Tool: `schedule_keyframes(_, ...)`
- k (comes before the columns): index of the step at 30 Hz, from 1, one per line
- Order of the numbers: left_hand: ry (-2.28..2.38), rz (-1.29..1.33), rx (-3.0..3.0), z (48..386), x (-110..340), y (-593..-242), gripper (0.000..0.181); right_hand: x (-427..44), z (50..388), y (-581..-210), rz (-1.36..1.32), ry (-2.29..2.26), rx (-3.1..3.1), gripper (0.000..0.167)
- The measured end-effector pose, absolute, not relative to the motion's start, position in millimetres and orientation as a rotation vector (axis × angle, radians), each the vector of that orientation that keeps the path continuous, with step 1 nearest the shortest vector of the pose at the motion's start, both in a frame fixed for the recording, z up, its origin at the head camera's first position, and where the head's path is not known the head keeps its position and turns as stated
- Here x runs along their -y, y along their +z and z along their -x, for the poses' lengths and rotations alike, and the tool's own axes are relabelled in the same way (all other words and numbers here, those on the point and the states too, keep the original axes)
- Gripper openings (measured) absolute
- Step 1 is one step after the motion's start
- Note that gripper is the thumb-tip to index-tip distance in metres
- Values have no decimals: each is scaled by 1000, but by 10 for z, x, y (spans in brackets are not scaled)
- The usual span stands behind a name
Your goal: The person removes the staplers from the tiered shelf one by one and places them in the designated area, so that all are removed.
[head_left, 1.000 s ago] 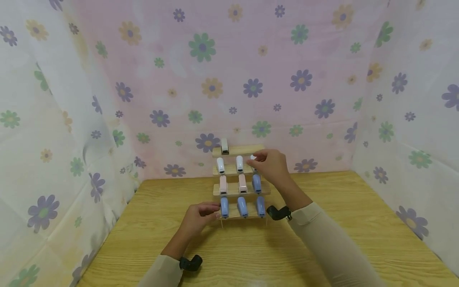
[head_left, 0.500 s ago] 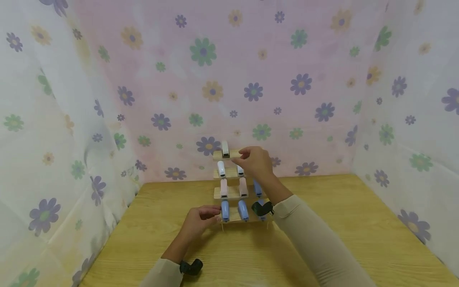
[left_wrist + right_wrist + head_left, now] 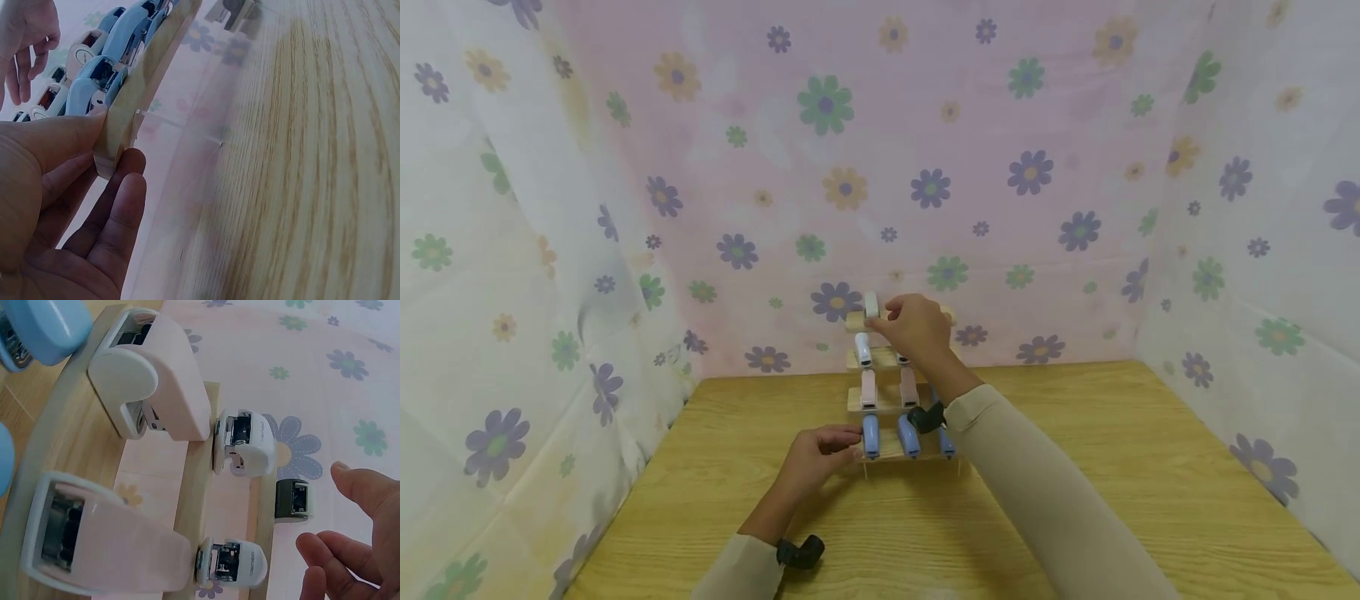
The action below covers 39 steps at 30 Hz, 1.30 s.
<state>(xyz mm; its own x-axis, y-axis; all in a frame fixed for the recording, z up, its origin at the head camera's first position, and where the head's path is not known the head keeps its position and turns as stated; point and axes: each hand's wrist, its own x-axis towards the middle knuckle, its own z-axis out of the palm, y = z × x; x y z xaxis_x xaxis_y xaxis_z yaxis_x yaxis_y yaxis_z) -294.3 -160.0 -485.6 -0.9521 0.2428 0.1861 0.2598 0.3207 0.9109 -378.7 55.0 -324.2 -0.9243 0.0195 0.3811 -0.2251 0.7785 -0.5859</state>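
Observation:
A tiered wooden rack [image 3: 891, 447] on the table bears mini staplers. My left hand [image 3: 808, 458] pinches the left end of its lowest board [image 3: 115, 134], thumb above and fingers beneath. Beside that thumb sits a blue stapler [image 3: 90, 87]. At the top tier, my right hand [image 3: 917, 329] is nearest to a white stapler with a dark base [image 3: 294, 500]; thumb and fingers are spread beside it, with a gap visible in the right wrist view. Lower down stand white staplers [image 3: 862, 350], pink staplers [image 3: 868, 389] and more blue ones. My right hand and sleeve hide the rack's right side.
The rack stands on a wood-grain table [image 3: 760, 417] near its back edge. Clear side supports [image 3: 178, 125] hold the boards. Floral cloth [image 3: 1000, 125] hangs behind and at both sides. A black wrist-worn device [image 3: 801, 552] sits on each forearm.
My right hand has moved left and up, from a white stapler at the right of the second tier to beside the top stapler. The left hand has stayed at the board.

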Motion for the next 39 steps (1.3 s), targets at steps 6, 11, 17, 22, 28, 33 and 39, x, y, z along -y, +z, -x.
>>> schedule_keyframes(6, -1765, 485, 2532, 2961, 1611, -4895, 19, -479, 3837, -3240, -146, 917, 2612, 54)
schedule_keyframes(11, -1787, 471, 2518, 2975, 1597, -4904, 18, -417, 3872, -3226, -118, 867, 2628, 43)
schedule_keyframes(17, -1783, 470, 2532, 2985, 1581, -4891, 18, -368, 3889, -3208, -92, 874, 2634, 42)
schedule_keyframes(22, -1796, 472, 2520, 2975, 1594, -4887, 19, -326, 3909, -3211, -54, 872, 2638, 33)
schedule_keyframes(28, -1758, 447, 2517, 2953, 1586, -4892, 17, -295, 3938, -3236, -114, 897, 2609, 39)
schedule_keyframes(33, -1733, 425, 2522, 2952, 1570, -4881, 16, -302, 3969, -3261, -153, 908, 2574, 53)
schedule_keyframes(39, -1775, 462, 2511, 2955, 1578, -4875, 17, -357, 3965, -3278, -168, 921, 2545, 45)
